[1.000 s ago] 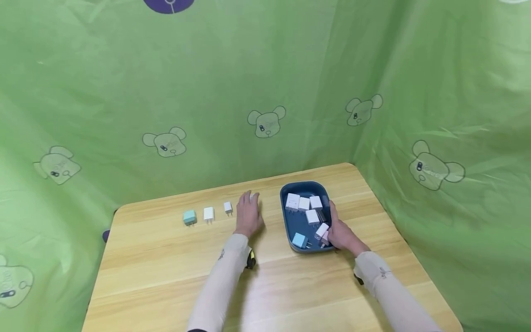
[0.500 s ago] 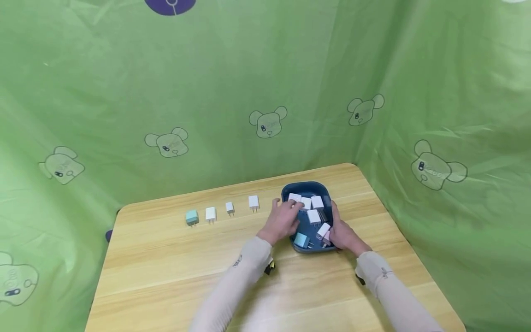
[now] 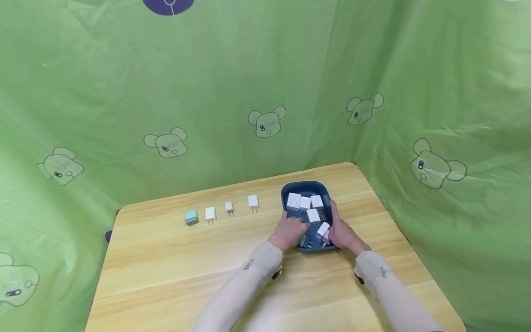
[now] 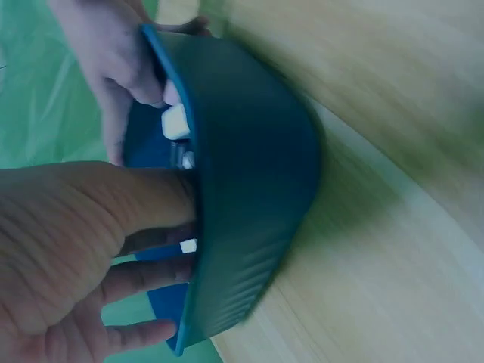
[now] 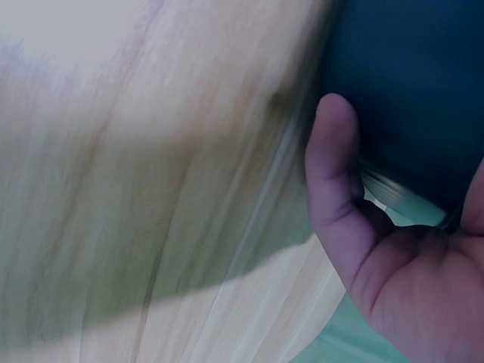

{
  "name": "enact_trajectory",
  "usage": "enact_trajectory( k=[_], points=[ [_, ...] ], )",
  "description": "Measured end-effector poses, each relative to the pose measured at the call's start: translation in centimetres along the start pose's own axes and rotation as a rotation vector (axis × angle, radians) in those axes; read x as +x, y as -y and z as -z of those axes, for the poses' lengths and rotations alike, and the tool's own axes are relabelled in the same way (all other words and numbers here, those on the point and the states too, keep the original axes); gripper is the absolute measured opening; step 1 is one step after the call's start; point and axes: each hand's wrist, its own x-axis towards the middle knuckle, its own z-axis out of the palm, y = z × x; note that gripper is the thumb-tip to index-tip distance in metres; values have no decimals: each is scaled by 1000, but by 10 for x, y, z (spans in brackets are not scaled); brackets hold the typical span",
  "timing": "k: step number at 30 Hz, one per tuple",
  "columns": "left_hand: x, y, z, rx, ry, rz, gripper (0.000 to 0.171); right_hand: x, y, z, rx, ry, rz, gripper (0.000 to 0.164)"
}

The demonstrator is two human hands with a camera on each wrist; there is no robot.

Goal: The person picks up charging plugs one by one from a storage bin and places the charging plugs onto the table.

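A dark blue plastic bin (image 3: 307, 183) holds several plug-in chargers, among them a large white charger (image 3: 293, 201), a white charger (image 3: 313, 216) and, near the front, a blue charger (image 3: 304, 241) partly covered by my hand. My left hand (image 3: 289, 232) reaches over the bin's left rim. In the left wrist view its fingers (image 4: 144, 276) pass behind the bin wall, so the fingertips are hidden and I cannot tell whether they pinch a charger. My right hand (image 3: 342, 233) grips the bin's right side; the right wrist view shows a finger (image 5: 333, 151) bent against the outer wall.
Left of the bin, a row on the wooden table (image 3: 174, 267) runs from a teal charger (image 3: 191, 217) to a white charger (image 3: 210, 214), a small white charger (image 3: 229, 208) and another white charger (image 3: 253, 202). A green curtain (image 3: 215, 92) hangs behind the table.
My left hand has moved right, from the white charger at the row's right end into the bin, then toward the bin's front left. My right hand has stayed on the bin.
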Motion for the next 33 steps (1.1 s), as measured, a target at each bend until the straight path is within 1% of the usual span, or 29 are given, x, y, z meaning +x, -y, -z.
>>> enact_trajectory(
  k=[3, 6, 9, 14, 16, 18, 19, 25, 29, 33],
  points=[
    [6, -3, 0, 45, 20, 7, 29, 0, 1, 0, -7, -8, -1, 94],
    [10, -8, -5, 92, 53, 15, 25, 0, 2, -2, -23, -15, 5, 94],
    [12, -11, -9, 113, 72, 18, 25, -1, 2, -3, -30, -13, -4, 94],
    [14, -11, -12, 117, 39, 0, 31, -1, 2, 0, -23, -15, -6, 94],
    [16, -11, -14, 95, 38, -17, 36, -1, 3, 1, -26, -18, -2, 94],
    [17, -11, -14, 60, 52, -34, 41, -2, 4, 2, -31, -12, -11, 94],
    [19, -11, -15, 41, 59, -38, 42, -2, 4, 2, -34, -13, -1, 94],
    [25, -11, -22, -63, 74, -54, 44, 0, 2, 1, -22, -32, 13, 94],
    [26, -12, -28, -131, 104, -75, 46, -1, 1, 0, -14, -14, -1, 95],
    [27, -11, -29, -158, 86, -76, 45, 0, 0, -1, -11, -21, -8, 95]
  ],
)
